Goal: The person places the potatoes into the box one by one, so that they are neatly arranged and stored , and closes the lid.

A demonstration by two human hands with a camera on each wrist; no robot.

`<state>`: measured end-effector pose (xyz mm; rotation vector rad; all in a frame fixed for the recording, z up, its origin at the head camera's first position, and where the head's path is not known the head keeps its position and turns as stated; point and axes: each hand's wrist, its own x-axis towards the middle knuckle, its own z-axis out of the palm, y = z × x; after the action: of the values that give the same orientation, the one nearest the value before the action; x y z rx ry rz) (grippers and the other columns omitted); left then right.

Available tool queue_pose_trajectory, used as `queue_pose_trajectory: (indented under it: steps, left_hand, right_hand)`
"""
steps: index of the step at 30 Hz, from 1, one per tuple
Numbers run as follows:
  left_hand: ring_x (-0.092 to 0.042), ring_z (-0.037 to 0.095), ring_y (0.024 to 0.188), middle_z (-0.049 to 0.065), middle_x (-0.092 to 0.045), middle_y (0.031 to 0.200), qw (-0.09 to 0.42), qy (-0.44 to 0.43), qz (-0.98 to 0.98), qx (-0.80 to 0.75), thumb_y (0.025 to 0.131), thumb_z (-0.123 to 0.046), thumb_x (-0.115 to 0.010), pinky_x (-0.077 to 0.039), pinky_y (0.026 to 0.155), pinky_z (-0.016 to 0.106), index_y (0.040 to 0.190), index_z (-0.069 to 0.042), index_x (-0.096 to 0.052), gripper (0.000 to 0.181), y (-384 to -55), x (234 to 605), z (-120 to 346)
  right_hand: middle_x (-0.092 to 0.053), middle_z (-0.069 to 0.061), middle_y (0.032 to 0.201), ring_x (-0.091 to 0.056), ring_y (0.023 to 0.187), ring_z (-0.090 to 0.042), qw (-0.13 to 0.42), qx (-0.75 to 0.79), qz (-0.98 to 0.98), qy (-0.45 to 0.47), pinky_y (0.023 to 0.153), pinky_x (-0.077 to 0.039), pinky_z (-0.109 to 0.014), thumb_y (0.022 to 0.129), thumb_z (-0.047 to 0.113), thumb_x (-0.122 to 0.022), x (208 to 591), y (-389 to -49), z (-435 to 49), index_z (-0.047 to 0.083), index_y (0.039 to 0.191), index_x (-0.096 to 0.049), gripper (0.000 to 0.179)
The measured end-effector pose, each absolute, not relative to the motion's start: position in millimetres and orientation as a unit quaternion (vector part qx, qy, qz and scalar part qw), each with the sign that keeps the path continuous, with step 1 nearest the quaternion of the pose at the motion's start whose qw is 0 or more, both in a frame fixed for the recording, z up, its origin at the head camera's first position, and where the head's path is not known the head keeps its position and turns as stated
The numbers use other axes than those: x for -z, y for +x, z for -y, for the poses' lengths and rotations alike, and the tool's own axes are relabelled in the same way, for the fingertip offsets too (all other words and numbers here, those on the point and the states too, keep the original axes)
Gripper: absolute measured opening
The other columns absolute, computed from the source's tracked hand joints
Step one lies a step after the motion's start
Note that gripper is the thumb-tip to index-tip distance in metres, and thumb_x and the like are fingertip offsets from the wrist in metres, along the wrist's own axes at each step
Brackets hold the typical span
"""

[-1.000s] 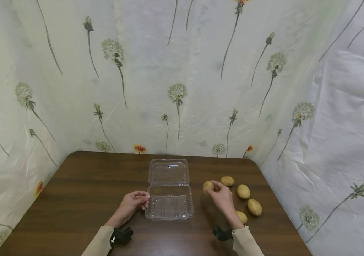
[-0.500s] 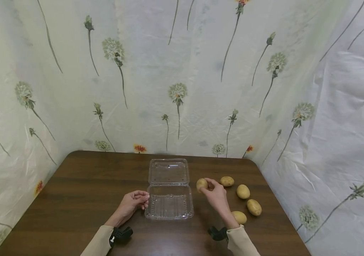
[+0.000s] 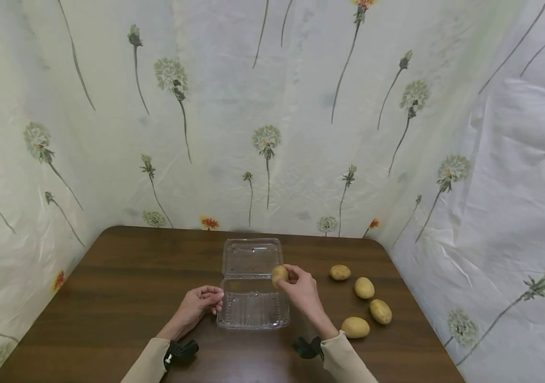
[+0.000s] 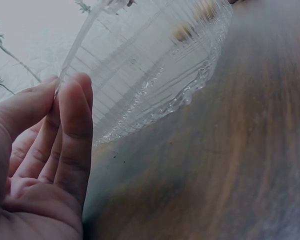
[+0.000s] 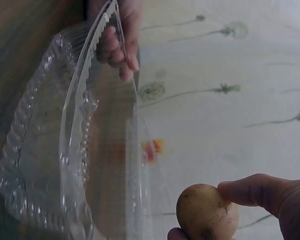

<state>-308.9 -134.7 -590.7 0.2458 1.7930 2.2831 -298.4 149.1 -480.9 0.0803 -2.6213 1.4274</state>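
Note:
A clear plastic clamshell container (image 3: 253,311) lies with its lid (image 3: 253,257) folded back toward the wall. My left hand (image 3: 197,308) pinches the left rim of its base between thumb and fingers, as the left wrist view also shows. Over the right edge of the base, near the hinge, my right hand (image 3: 303,292) holds a potato (image 3: 279,275) between thumb and fingers. In the right wrist view that potato (image 5: 205,212) hangs above and apart from the container (image 5: 72,150). No potato shows inside the base.
To the right on the brown wooden table (image 3: 109,298) lie several loose potatoes, among them one near the back (image 3: 340,273) and one by the right forearm (image 3: 355,327). A flower-patterned sheet (image 3: 215,133) surrounds the table's back and sides.
My right hand has carried the potato leftward from beside the other potatoes to over the container's right edge. The left hand and the container have stayed in place.

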Motion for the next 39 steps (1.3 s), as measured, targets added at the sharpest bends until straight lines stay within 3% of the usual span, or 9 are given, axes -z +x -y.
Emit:
queue_pose_trajectory:
  steps: [20, 39]
  left_hand:
    - [-0.065, 0.009, 0.066, -0.002, -0.068, 0.076, 0.108, 0.088, -0.616, -0.776, 0.093, -0.012, -0.065, -0.053, 0.059, 0.021, 0.106, 0.004, -0.058, 0.022, -310, 593, 135]
    - [-0.065, 0.008, 0.065, -0.003, -0.068, 0.075, 0.110, 0.079, -0.615, -0.777, 0.092, -0.013, -0.066, -0.053, 0.059, 0.021, 0.105, 0.004, -0.059, 0.022, -309, 591, 135]
  right_hand:
    - [-0.070, -0.009, 0.102, -0.068, 0.090, -0.020, 0.053, -0.493, 0.867, 0.044, 0.073, -0.056, -0.032, 0.082, 0.022, -0.075, 476, -302, -119, 0.008, 0.121, -0.065, 0.043]
    - [-0.070, -0.015, 0.101, -0.069, 0.089, -0.024, 0.026, -0.503, 0.860, 0.083, 0.068, -0.056, -0.029, 0.080, 0.018, -0.076, 486, -303, -87, -0.001, 0.118, -0.064, 0.044]
